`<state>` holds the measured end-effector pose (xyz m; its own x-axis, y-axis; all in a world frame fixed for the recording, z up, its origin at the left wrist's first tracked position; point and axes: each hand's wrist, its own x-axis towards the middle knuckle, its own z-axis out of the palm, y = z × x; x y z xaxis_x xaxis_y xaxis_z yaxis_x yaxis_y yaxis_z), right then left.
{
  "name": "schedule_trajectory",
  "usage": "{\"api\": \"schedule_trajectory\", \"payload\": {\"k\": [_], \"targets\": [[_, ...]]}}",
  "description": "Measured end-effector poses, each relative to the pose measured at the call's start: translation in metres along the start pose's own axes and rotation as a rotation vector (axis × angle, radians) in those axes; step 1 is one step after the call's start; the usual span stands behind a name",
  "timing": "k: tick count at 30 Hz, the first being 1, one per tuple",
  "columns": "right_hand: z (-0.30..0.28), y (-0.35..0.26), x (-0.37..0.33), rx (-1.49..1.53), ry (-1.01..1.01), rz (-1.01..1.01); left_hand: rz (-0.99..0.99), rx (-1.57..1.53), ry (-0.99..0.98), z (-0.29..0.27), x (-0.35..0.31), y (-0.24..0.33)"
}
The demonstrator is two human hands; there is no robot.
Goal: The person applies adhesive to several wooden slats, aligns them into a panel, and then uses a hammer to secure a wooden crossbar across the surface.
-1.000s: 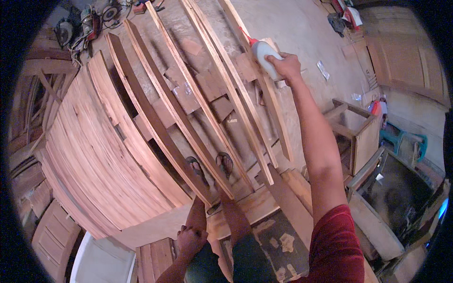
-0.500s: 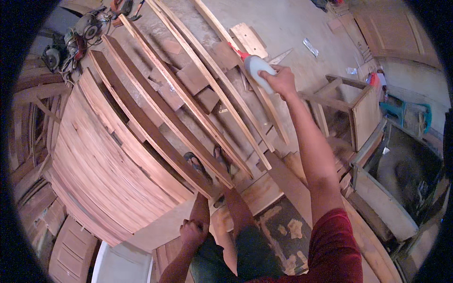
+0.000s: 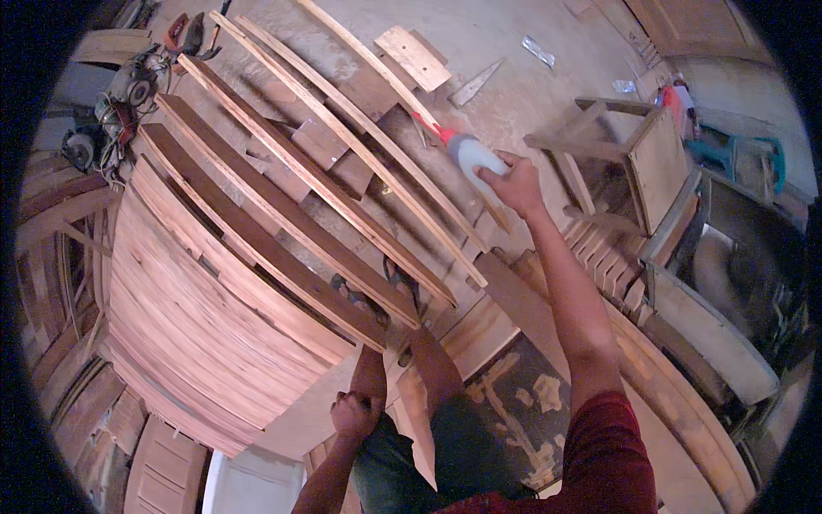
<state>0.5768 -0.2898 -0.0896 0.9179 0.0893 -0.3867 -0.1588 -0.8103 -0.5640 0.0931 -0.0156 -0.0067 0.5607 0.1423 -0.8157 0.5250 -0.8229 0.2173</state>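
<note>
Whitish plastic squeeze bottle (image 3: 480, 163): tilted, greyer-fronted
Pointed red nozzle (image 3: 438, 129): over pale wooden strip (image 3: 377, 67)
Right hand (image 3: 515, 184): clamped round bottle
Left hand (image 3: 355, 414): at left leg (image 3: 369, 373), grip unclear

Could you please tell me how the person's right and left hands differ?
The right hand grips a white bottle; the left hand shows nothing held. The right hand is stretched forward near a wooden strip; the left hand lies low, at the left leg. Both hands are bare.

The shirt (image 3: 608, 450) is red, the shorts (image 3: 479, 441) dark.
</note>
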Motion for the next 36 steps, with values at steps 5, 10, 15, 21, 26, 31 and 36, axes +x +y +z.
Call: {"api": "schedule_trajectory", "payload": {"k": [5, 10, 15, 21, 26, 31, 36], "targets": [[-0.01, 0.025, -0.031, -0.027, -0.04, 0.078, -0.121, 0.028, -0.039, -0.005, 0.002, 0.01], [-0.02, 0.049, -0.064, -0.006, -0.031, 0.075, -0.085, 0.005, -0.058, -0.011, 0.002, 0.012], [-0.024, 0.09, -0.09, -0.04, -0.048, 0.156, -0.076, 0.054, -0.061, -0.002, 0.005, 0.004], [-0.029, 0.134, -0.128, 0.046, -0.017, 0.191, -0.046, 0.087, -0.117, -0.01, 0.011, 0.013], [-0.029, 0.133, -0.144, 0.039, -0.002, 0.239, -0.041, 0.117, -0.025, -0.001, 0.01, -0.002], [-0.04, 0.142, -0.159, -0.013, 0.02, 0.263, 0.019, 0.135, -0.047, -0.004, 0.013, 0.001], [-0.042, 0.145, -0.174, 0.04, 0.024, 0.328, 0.039, 0.12, -0.015, -0.009, 0.013, -0.008]]}}
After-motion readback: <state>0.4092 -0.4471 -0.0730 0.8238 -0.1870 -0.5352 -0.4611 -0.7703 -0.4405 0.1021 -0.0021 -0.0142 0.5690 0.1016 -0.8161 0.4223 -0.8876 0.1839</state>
